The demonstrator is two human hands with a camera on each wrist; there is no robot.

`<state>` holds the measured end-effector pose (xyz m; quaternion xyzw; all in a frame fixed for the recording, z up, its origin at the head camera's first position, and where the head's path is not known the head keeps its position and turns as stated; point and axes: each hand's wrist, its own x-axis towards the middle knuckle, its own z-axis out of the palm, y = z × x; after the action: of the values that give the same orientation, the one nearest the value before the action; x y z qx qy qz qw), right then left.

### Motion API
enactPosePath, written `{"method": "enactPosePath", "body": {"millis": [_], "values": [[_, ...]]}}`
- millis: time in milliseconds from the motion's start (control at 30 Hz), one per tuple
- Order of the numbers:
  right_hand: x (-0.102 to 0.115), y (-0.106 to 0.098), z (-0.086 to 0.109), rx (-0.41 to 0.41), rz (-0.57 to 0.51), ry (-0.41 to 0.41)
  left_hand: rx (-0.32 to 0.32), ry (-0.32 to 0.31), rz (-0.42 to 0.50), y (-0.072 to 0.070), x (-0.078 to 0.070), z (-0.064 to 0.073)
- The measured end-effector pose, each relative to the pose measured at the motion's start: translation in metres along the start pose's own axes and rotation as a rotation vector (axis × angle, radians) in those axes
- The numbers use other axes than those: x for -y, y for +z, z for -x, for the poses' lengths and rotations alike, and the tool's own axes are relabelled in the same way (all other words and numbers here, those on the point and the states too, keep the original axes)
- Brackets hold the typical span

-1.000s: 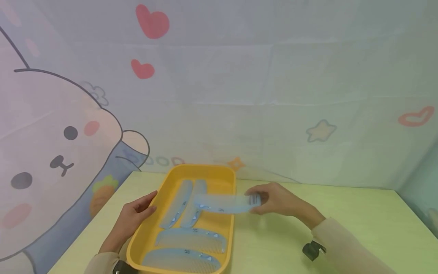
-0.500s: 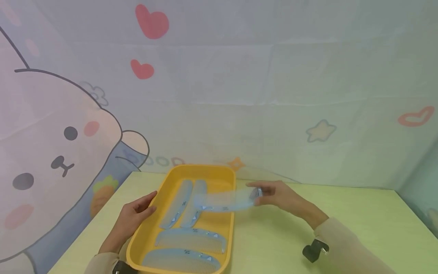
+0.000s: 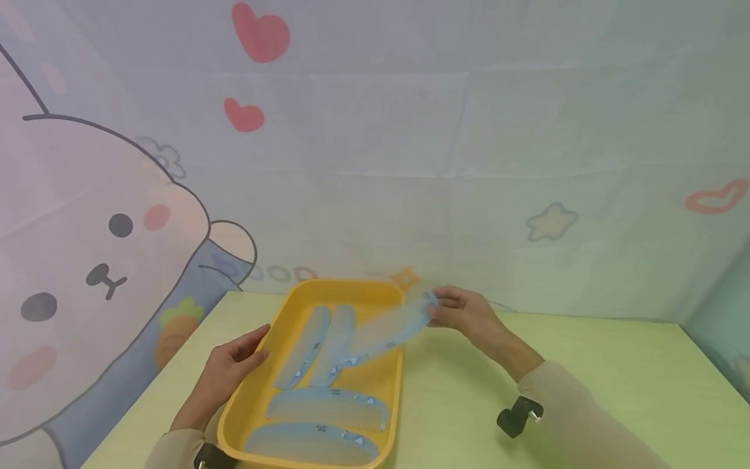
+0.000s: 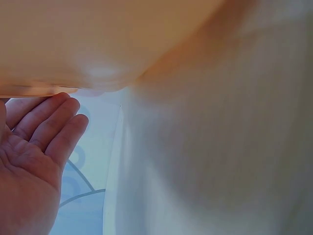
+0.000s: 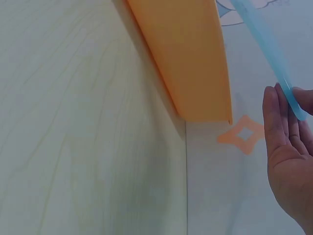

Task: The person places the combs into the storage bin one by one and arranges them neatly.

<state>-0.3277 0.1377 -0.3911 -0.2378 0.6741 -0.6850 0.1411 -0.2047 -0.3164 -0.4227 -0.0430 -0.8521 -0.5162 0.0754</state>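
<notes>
My right hand (image 3: pixel 471 319) pinches one end of a translucent blue comb (image 3: pixel 389 332) between thumb and fingers. This comb slants over the right rim of the yellow tray (image 3: pixel 399 391), its lower end over or against a comb (image 3: pixel 335 339) in the tray; contact is unclear. In the right wrist view the comb (image 5: pixel 269 49) appears edge-on. My left hand (image 3: pixel 225 371) rests against the tray's left side; the left wrist view shows its fingers (image 4: pixel 68 132) fairly straight. Another comb (image 3: pixel 301 352) lies lengthwise at left. Two more, a middle comb (image 3: pixel 328 407) and a near comb (image 3: pixel 310 443), lie crosswise.
The tray stands on a pale yellow-green table (image 3: pixel 586 391). A patterned cloth (image 3: pixel 469 163) with hearts and a cartoon animal hangs behind the table. A small black device (image 3: pixel 518 417) sits on the right wrist.
My right hand has risen and moved slightly away, tilting the held comb from nearly level to slanted. The left hand and the combs in the tray stay put.
</notes>
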Motion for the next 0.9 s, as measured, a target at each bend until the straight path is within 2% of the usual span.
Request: {"method": "enactPosePath", "body": {"millis": [200,400,900], "values": [[0.0,0.01,-0.01,-0.079,-0.065,0.017,-0.005,0.024,0.001,0.0,0.001,0.001],[-0.001,0.018,-0.021,-0.105,-0.097,0.012,-0.006,0.024,0.011,0.0,0.002,0.002],[0.003,0.032,-0.054,-0.059,0.031,-0.009,0.001,0.064,0.039,0.003,0.002,0.004]]}}
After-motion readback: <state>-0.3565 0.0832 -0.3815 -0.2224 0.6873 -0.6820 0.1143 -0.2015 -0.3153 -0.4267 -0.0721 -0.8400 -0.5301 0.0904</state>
